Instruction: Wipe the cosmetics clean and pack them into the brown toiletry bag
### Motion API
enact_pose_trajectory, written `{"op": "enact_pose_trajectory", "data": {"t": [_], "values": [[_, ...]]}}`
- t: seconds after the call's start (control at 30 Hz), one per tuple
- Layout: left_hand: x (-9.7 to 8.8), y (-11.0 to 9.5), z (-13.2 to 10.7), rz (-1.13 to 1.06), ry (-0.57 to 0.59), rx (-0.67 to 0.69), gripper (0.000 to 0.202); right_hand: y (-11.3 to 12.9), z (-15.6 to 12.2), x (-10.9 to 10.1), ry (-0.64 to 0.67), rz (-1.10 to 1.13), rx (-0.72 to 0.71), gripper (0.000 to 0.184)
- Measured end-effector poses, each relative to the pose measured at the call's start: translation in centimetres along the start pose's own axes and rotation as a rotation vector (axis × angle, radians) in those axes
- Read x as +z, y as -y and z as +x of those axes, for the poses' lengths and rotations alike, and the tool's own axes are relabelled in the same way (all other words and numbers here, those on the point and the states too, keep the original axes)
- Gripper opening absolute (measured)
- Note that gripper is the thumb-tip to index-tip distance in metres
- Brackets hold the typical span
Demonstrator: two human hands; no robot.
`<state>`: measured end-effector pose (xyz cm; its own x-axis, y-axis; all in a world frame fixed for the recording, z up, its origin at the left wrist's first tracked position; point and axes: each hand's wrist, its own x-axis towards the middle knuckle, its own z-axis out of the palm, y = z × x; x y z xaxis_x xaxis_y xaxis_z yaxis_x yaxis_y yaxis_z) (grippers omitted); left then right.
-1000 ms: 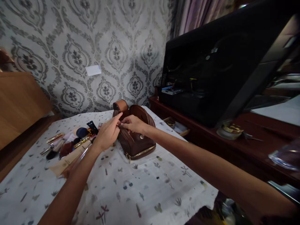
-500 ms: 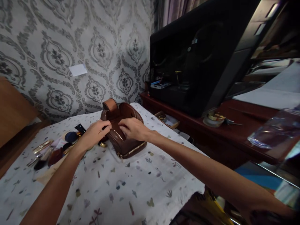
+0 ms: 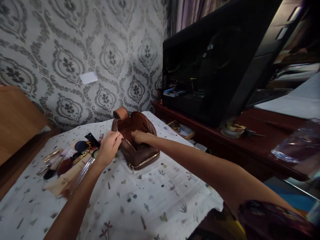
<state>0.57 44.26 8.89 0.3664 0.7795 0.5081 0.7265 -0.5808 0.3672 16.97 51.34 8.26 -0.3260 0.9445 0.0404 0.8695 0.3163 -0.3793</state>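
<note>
A brown leather-look cosmetic bag (image 3: 142,156) with a gold zipper lies unzipped, its lid folded back and a lighter brown strap (image 3: 121,113) on top. My left hand (image 3: 111,145) is closed on the left rim of the bag. Inside the opening, my right hand (image 3: 139,137) reaches down toward the floor of the bag; its fingers are largely hidden, and whether they hold anything does not show. Left of the bag lies a pile of makeup items: a black tube (image 3: 92,139), a round dark blue case (image 3: 81,146), brushes (image 3: 47,173) and a beige pouch (image 3: 61,180).
The table has a white patterned cloth (image 3: 135,213). A cardboard-brown panel (image 3: 20,123) stands at the left. To the right are a dark red desk (image 3: 250,146), a black computer case (image 3: 200,76), a tape roll (image 3: 233,129) and a small open drawer (image 3: 186,130).
My right hand has gone from above the opening down into the bag. The left hand stays at the bag's left rim. The whole view has shifted slightly.
</note>
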Motion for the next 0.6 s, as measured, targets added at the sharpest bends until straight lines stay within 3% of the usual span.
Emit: {"op": "enact_pose_trajectory", "data": {"t": [0.13,0.2,0.27,0.37,0.47,0.6], "values": [[0.9,0.0,-0.4,0.073,-0.309,0.013,0.021,2.2,1.4,-4.0,-0.207,0.095,0.025,0.046],[0.7,-0.1,-0.6,0.177,-0.478,-0.022,0.041,4.6,2.0,-5.7,-0.275,0.143,-0.032,0.048],[-0.1,0.0,-0.9,0.277,-0.570,-0.047,0.060,6.7,2.1,-6.7,-0.271,0.185,-0.123,0.050],[-1.4,0.6,-1.3,0.374,-0.579,-0.063,0.061,7.1,1.1,-7.4,-0.313,0.092,-0.199,0.051],[-1.7,1.8,-0.5,0.374,-0.495,-0.080,0.053,4.4,0.0,-8.1,-0.337,-0.131,-0.052,0.038],[-0.2,3.3,4.1,0.228,-0.312,-0.131,0.050,0.5,0.7,-8.6,-0.178,-0.188,0.089,0.031]]}}
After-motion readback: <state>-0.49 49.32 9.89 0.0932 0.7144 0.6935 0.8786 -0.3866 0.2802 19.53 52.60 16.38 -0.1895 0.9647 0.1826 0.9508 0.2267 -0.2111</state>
